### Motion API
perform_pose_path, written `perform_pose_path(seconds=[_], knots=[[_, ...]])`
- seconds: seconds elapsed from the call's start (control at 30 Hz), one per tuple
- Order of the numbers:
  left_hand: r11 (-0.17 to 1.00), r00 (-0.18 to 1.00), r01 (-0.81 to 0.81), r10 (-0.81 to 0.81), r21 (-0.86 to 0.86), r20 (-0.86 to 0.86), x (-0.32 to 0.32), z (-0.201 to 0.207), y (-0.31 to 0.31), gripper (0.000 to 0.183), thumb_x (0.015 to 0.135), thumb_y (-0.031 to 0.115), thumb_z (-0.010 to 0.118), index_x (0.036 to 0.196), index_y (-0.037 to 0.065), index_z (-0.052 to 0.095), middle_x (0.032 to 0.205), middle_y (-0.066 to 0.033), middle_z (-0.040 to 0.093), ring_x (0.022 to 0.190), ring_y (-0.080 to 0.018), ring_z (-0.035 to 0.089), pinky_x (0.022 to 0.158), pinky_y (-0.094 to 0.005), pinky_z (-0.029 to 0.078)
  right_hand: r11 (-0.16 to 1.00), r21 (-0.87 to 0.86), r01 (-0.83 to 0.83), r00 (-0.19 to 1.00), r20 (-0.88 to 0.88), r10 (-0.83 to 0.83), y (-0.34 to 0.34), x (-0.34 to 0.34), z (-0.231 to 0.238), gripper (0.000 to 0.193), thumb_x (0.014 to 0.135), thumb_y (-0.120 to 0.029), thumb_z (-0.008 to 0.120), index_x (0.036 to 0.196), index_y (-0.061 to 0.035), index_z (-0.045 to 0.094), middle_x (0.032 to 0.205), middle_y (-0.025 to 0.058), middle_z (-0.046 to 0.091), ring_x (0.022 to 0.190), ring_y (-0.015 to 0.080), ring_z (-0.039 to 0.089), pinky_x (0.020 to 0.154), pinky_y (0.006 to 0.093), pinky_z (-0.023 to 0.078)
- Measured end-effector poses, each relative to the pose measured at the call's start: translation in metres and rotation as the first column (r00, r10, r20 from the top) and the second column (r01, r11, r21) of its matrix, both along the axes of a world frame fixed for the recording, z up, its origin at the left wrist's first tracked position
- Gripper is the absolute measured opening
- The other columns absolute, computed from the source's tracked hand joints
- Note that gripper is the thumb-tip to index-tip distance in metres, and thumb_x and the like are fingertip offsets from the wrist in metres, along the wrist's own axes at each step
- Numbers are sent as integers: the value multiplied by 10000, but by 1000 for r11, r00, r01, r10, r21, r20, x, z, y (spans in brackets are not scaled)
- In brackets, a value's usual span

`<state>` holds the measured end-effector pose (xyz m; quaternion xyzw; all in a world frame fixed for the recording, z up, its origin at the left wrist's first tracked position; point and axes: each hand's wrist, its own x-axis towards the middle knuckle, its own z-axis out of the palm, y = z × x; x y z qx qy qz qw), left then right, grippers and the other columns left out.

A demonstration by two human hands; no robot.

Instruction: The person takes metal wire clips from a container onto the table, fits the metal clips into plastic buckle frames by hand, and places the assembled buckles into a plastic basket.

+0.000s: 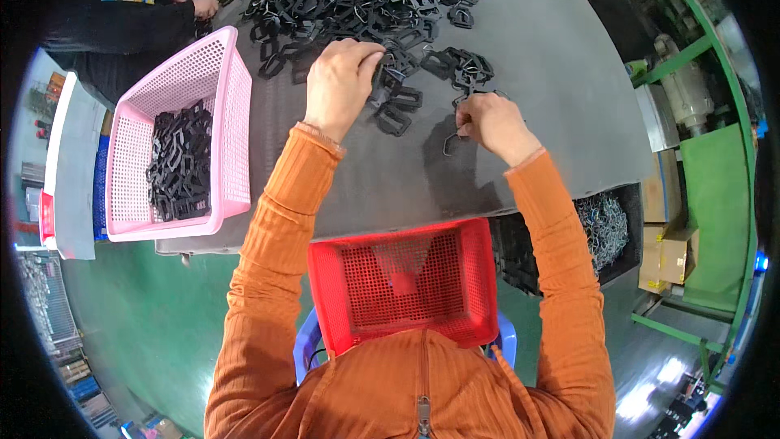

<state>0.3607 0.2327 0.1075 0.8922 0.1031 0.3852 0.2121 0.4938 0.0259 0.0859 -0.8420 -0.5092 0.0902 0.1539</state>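
Wire [446, 144] is pinched in the right hand [493, 123] at two o'clock, bent end and long axis slanted roughly toward eight; by the curled left hand [336, 85] (any grip there cannot be told), buckles [357, 2] are heaped toward twelve.

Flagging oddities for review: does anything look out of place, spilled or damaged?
Nothing looks spilled or damaged; the black parts lie heaped on the table. The pink basket seems to reach past the table's left edge, though overhang is hard to judge.
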Motion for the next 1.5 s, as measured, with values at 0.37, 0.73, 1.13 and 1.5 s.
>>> perform_pose_path(seconds=[0.37,0.73,1.13,1.5], knots=[[459,819,-69,-481,-886,-313,25,8,27,279,881,179,587,1114,27,594,758,20,575,632,-59,540,557,-202,470,597,143,789,-68,-946,317,-31,17,-19,97,870,-117,627,926,-54,579,738,14,536,460,48,382,373,152,279],[978,897,122,-37,167,-441,99,-45,-2,155,801,230,641,929,162,695,900,-24,647,886,-257,604,768,-389,506,709,147,690,-333,-805,491,-18,11,-34,82,865,-106,561,887,-28,557,742,41,580,518,79,417,387,163,311],[826,904,223,-374,-518,-206,65,3,28,187,823,160,670,933,13,708,938,-58,699,869,-115,629,817,-254,473,842,129,524,421,-898,-124,-27,24,-14,151,845,-164,642,912,-29,638,708,28,603,648,107,559,527,253,430],[249,863,452,-366,-856,349,28,-20,34,170,898,150,596,1043,83,654,1089,-59,624,1023,-128,566,843,-307,465,879,240,413,910,-80,-406,27,60,-2,175,816,-184,597,906,-40,635,912,155,653,918,348,609,782,427,486]])
